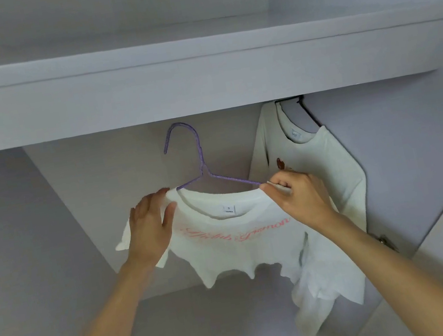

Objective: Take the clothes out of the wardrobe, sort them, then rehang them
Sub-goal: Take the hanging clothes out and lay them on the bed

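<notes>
white pink-lettered t-shirt (235, 241) on purple hanger (186, 156); second white shirt (328, 167) hangs right.

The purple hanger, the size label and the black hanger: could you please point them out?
purple hanger (183, 142), head view, on its hook.
size label (229, 210), head view, inside the collar.
black hanger (308, 113), head view, on its sloping arm.
</notes>
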{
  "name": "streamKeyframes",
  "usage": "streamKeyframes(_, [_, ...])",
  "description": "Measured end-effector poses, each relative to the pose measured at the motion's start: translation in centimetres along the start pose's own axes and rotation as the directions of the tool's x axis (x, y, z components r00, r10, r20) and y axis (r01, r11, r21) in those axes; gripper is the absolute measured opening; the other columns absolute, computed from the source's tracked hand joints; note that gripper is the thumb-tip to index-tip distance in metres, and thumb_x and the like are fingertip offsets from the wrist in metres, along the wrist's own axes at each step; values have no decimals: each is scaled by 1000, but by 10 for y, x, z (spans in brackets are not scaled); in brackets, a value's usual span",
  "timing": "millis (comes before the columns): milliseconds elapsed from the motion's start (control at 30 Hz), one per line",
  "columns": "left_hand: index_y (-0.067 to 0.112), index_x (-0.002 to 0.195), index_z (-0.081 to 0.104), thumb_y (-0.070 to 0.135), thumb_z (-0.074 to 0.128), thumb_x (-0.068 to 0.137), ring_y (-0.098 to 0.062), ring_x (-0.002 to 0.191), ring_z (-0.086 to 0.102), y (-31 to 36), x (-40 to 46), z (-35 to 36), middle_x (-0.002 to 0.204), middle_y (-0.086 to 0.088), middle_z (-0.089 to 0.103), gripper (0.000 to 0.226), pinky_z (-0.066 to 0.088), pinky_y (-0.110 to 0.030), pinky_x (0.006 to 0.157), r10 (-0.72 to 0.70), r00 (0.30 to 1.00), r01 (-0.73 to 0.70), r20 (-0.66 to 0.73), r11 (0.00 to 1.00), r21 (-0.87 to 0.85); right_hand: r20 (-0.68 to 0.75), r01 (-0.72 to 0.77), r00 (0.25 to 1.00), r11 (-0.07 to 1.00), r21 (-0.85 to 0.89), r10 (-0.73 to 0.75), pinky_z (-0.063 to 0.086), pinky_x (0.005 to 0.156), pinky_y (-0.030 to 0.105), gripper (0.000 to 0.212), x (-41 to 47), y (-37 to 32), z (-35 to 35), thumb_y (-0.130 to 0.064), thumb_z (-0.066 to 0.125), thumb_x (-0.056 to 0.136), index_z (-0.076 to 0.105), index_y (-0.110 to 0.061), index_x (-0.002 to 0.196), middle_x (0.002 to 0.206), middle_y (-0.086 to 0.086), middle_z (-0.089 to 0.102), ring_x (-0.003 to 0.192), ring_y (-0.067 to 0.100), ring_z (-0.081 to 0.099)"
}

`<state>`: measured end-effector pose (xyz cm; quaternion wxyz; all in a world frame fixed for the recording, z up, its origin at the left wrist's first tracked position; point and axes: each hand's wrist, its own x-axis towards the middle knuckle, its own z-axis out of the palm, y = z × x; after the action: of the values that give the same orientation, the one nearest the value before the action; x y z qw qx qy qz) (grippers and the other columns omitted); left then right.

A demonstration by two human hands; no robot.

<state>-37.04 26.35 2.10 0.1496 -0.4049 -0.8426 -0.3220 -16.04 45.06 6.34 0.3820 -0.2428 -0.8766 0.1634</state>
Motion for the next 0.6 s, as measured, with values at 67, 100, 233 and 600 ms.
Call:
streamKeyframes(67, [1,103,62,21,49,95,-40,80,59,-12,-16,-11,88,-18,63,25,45,-46,73,-24,999,24,-23,999,21,8,44,999,999,26,-44,30,45,18,32,-5,-2,14,-49,50,77,40,-27,57,49,-13,40,45,7,39])
streamKeyframes(100, [1,97,62,20,51,94,-38,73,59,-18,-25,-17,81,-16,62,22,46,-44,69,-29,999,30,-37,999,26,13,58,998,998,34,-58,32,46,20,33,-8,-4,22,-51,46,77,44,-23,59,54,-13,42,48,8,42])
streamKeyframes(233, [3,94,65,17,57,91,-33,81,57,-32,-64,-39,85,-13,62,16,46,-43,75,-182,981,181,-66,983,-31,45,147,988,988,52,-149,38,55,26,42,-17,-13,59,-49,44,82,57,-12,66,64,-8,50,57,16,48])
streamKeyframes(600, [8,90,66,20,61,89,-22,80,50,-44,-205,-93,83,3,50,13,41,-36,78,-579,773,589,-260,807,-45,200,275,930,945,176,-308,37,65,32,43,-69,-75,133,-49,44,81,60,-11,68,71,2,62,70,30,58])
